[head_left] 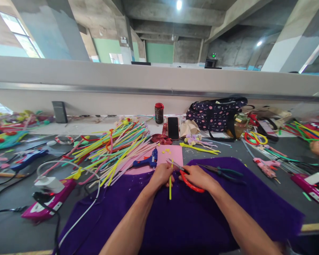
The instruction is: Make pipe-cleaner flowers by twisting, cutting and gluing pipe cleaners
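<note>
Red-handled scissors (191,186) at yellow stem (170,189), center of frame.
From my remote view, the left hand (162,174) pinches the fuzzy stem, its lower end pointing toward the bottom edge; the right hand's (200,176) fingers grip the scissors, blades at the stem's upper end; blade contact I cannot determine. Pink sheet (177,150): above the hands. Blue glue gun (152,160): left of center.

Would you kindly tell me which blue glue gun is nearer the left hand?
It is the blue glue gun on the pink sheet, beside the left hand; the other blue one lies toward the picture's left edge.
</note>
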The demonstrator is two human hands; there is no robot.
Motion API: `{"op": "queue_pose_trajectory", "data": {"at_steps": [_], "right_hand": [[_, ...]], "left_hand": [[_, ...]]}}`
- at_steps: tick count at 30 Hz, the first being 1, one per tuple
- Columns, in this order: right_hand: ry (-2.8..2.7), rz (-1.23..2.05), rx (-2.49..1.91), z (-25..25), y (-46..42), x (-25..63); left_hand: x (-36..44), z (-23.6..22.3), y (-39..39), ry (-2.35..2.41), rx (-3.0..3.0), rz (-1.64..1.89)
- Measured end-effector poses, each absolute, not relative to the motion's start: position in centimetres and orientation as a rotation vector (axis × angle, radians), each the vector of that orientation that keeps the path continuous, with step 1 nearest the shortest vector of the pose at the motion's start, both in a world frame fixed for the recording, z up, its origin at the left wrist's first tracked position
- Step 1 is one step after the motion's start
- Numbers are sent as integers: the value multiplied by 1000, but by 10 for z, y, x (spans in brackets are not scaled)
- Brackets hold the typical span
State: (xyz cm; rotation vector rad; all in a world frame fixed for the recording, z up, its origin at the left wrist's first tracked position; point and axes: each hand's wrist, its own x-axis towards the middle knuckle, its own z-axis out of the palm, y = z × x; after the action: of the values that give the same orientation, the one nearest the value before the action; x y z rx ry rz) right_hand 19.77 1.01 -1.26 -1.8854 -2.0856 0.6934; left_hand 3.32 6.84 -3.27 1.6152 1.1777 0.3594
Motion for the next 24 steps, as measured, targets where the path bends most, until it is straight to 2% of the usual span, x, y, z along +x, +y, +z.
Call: {"op": "queue_pose_trajectory", "data": {"at_steps": [14,19,24], "right_hand": [[-2102,609,-1909,-14,5,196],[-2015,651,-1796,-4,4,208],[-1736,950,-1687,7,-1,218]], "left_hand": [[34,-35,69,1190,1618,345],[32,-34,71,1185,1550,433],[31,-26,72,1039,1352,698]]}}
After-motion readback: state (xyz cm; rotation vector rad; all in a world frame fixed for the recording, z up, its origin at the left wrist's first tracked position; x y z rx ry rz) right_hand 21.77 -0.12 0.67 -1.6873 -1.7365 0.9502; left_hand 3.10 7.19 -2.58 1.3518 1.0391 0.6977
